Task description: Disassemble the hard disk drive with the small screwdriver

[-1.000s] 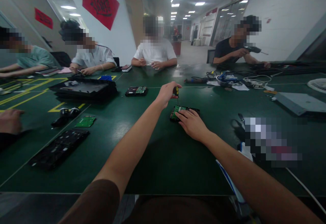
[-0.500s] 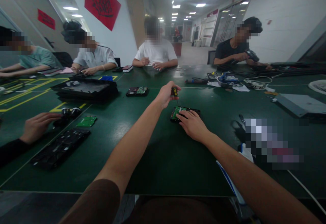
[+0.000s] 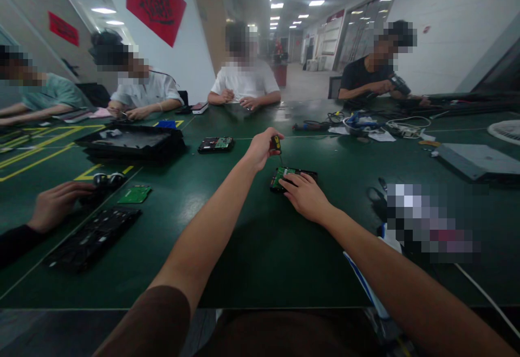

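A small black hard drive (image 3: 293,175) with a green circuit board facing up lies on the dark green table (image 3: 260,248), far out in front of me. My left hand (image 3: 261,148) is closed round the yellow-and-black handle of a screwdriver (image 3: 277,145), held upright with its tip down on the drive's board. My right hand (image 3: 305,196) lies flat on the near side of the drive, fingers stretched over it and pressing it down.
A second drive (image 3: 215,144) lies further back beside a black tray (image 3: 132,142). At left are a loose green board (image 3: 135,194), a black panel (image 3: 92,236) and a co-worker's hand (image 3: 57,203). Several people sit around the table. Cables and a bowl (image 3: 359,127) lie right.
My hands hold their positions on the drive and screwdriver. The co-worker's hand at the left has reached further in toward the black objects. The view has shifted slightly.
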A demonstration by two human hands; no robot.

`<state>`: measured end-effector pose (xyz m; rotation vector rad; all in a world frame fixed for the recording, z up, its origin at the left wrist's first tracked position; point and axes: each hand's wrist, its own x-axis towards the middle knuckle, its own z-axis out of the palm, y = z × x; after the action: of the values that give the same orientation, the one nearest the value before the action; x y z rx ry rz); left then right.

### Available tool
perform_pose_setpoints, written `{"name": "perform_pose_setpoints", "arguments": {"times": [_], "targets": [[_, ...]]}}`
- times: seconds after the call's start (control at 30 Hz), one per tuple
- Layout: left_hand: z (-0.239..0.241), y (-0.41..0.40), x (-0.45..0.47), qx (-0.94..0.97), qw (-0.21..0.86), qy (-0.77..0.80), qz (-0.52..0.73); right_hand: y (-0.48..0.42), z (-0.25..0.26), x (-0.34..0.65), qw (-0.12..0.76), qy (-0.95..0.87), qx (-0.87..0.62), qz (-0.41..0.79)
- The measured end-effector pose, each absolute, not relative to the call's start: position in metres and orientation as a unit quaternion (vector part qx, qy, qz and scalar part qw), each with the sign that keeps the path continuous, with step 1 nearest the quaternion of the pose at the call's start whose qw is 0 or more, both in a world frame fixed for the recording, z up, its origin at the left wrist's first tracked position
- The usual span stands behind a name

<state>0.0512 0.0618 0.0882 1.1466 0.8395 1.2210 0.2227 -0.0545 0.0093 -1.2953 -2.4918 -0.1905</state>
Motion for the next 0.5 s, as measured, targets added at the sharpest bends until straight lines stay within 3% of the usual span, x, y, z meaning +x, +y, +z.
{"name": "perform_pose_setpoints", "arguments": {"times": [0.23,0.5], "targets": [[0.0885,0.0579,0.0546,0.471,0.656,0.322,0.495,-0.0548,0.0102,0.2235,0.157,-0.875,-0.452,-0.071],[0.0943,0.0551,0.0546,0.504,0.565,0.385,0.527,-0.0544,0.0100,0.2234,0.153,-0.874,-0.455,-0.069]]}}
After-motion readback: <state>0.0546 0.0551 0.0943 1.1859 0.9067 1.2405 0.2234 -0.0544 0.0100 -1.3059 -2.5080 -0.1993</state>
